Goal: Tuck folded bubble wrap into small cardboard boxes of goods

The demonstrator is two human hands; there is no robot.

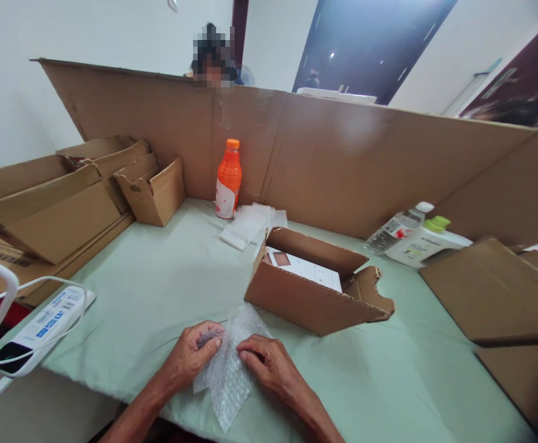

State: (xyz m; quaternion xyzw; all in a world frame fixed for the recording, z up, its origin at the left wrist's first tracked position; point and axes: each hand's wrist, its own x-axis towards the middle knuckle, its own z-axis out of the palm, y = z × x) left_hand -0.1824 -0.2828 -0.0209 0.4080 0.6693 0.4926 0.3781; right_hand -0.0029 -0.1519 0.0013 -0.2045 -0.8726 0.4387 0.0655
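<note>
A sheet of clear bubble wrap (229,375) lies on the pale green table (158,283) near the front edge. My left hand (192,354) pinches its left side, with a small dark thing under the fingers that I cannot make out. My right hand (269,363) presses the wrap from the right with its fingers curled on it. Just beyond the hands stands an open cardboard box (315,289) holding a white flat item (303,267).
An orange bottle (229,179) and a pile of small clear bags (250,224) stand at the back. Open cardboard boxes (153,187) are stacked left, flat cardboard (494,292) right. A clear bottle (398,229) and a white bottle (423,243) lie right. A cardboard wall (342,160) screens another person.
</note>
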